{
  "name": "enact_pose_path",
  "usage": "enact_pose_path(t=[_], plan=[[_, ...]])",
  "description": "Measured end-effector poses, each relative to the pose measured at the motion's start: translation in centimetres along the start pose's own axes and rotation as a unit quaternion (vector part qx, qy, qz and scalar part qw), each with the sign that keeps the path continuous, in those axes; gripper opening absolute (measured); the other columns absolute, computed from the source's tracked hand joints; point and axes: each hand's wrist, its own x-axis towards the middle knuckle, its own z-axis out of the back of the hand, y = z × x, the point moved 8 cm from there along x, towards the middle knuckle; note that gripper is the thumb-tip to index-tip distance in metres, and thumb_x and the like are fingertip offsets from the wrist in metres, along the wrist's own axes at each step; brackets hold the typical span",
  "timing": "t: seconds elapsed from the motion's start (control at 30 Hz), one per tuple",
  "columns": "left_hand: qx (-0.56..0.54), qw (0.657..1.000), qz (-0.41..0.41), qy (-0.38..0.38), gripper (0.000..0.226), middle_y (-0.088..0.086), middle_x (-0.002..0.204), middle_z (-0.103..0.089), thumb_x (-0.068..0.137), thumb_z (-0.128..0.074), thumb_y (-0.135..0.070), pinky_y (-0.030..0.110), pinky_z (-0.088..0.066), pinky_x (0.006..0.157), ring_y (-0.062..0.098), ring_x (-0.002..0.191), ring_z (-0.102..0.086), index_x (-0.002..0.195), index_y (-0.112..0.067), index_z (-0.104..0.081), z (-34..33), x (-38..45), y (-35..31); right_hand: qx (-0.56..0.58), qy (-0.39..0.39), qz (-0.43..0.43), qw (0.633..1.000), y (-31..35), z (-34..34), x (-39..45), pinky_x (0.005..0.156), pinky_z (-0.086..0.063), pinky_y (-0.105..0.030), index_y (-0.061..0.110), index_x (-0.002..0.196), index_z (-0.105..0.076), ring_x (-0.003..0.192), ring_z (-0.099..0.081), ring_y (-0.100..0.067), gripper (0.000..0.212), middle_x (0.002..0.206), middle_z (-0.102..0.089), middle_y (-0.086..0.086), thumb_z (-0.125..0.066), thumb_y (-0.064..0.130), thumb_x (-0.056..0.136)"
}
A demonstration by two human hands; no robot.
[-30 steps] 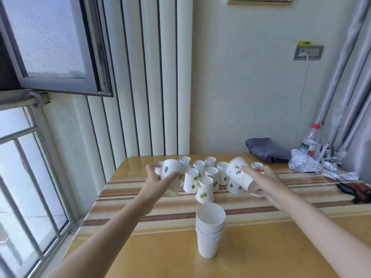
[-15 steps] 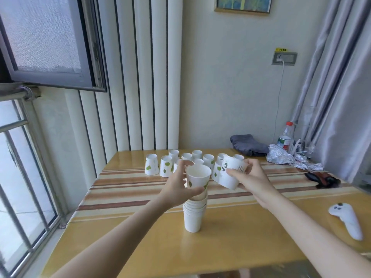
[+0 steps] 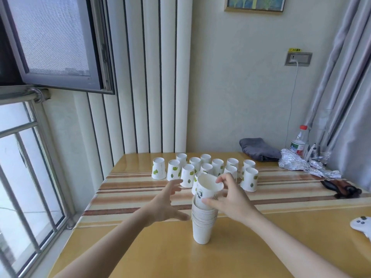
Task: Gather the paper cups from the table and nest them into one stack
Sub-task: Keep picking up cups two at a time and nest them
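1. Fingers of the right hand (image 3: 233, 199) curl round a paper cup (image 3: 208, 188), thumb at its lower wall, fingertips at the rim; the cup sits tilted, its base partly inside the stack (image 3: 203, 223).
2. The left hand (image 3: 165, 204) hovers just left of the stack, fingers spread and holding nothing; it appears clear of the cups.
3. The stack stands upright, mouths up, on the near plain part of the bench (image 3: 160, 255); how many cups are nested in it is hard to count.
4. Behind the hands, upside-down cups (image 3: 202, 169) with green leaf prints cluster on the striped cloth; the held cup and right hand cover some of them.
5. Farther right lie a grey cloth (image 3: 259, 148), crumpled foil (image 3: 301, 165), a bottle (image 3: 299, 142) and a dark object (image 3: 341, 189) I cannot identify.
6. A white controller (image 3: 362, 225) is cut off at the right edge.
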Motion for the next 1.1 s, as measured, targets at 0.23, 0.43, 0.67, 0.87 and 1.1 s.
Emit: enact_pose_path(t=[0.23, 0.43, 0.67, 0.87, 1.1], plan=[[0.260, 0.965, -0.004, 0.000, 0.085, 0.006, 0.147, -0.029, 0.077, -0.071, -0.008, 0.036, -0.043, 0.104, 0.027, 0.128, -0.038, 0.146, -0.025, -0.025, 2.8, 6.0, 0.2, 0.066, 0.024, -0.029, 0.997, -2.2, 1.1, 3.2, 0.085, -0.043, -0.019, 0.032, 0.105, -0.052, 0.115, -0.054, 0.000, 0.045, 0.120, -0.058, 0.015, -0.062, 0.064, 0.075], [0.408, 0.910, -0.061, -0.039, 0.078, 0.003, 0.151, -0.031, 0.081, -0.069, -0.011, 0.040, -0.038, 0.109, 0.032, 0.138, -0.029, 0.147, -0.021, -0.029, 2.7, 14.7, -1.9, -0.196, 0.087, -0.045, 0.976, -5.8, -0.4, 12.4, 0.089, -0.045, -0.031, 0.038, 0.131, -0.048, 0.102, -0.054, -0.018, 0.051, 0.129, -0.046, -0.004, -0.064, 0.036, 0.083], [0.574, 0.816, -0.068, -0.018, 0.077, 0.009, 0.148, -0.035, 0.082, -0.071, -0.019, 0.045, -0.026, 0.112, 0.033, 0.137, -0.029, 0.146, -0.020, -0.028, 0.5, 20.0, -0.9, -0.333, 0.166, -0.045, 0.927, -7.4, -6.2, 16.3, 0.090, -0.049, -0.043, 0.041, 0.138, -0.036, 0.119, -0.042, -0.027, 0.073, 0.129, -0.031, -0.003, -0.071, 0.039, 0.074], [0.630, 0.775, -0.055, -0.016, 0.085, 0.014, 0.151, -0.030, 0.082, -0.072, -0.032, 0.058, -0.005, 0.119, 0.035, 0.142, -0.023, 0.149, -0.020, -0.022, -0.1, 21.3, 0.7, -0.362, 0.110, -0.022, 0.926, -8.0, -6.8, 16.3, 0.069, -0.045, -0.034, 0.025, 0.126, -0.040, 0.106, -0.051, -0.029, 0.056, 0.122, -0.040, -0.006, -0.066, 0.037, 0.079], [0.664, 0.740, -0.097, -0.056, 0.073, 0.016, 0.136, -0.043, 0.082, -0.072, -0.023, 0.040, -0.036, 0.104, 0.032, 0.121, -0.043, 0.141, -0.013, -0.028, -0.6, 19.3, -1.0, -0.320, 0.089, -0.115, 0.936, -9.5, -2.6, 13.0, 0.050, -0.032, -0.024, 0.012, 0.120, -0.037, 0.082, -0.051, -0.021, 0.066, 0.099, -0.053, 0.000, -0.069, 0.047, 0.075]])
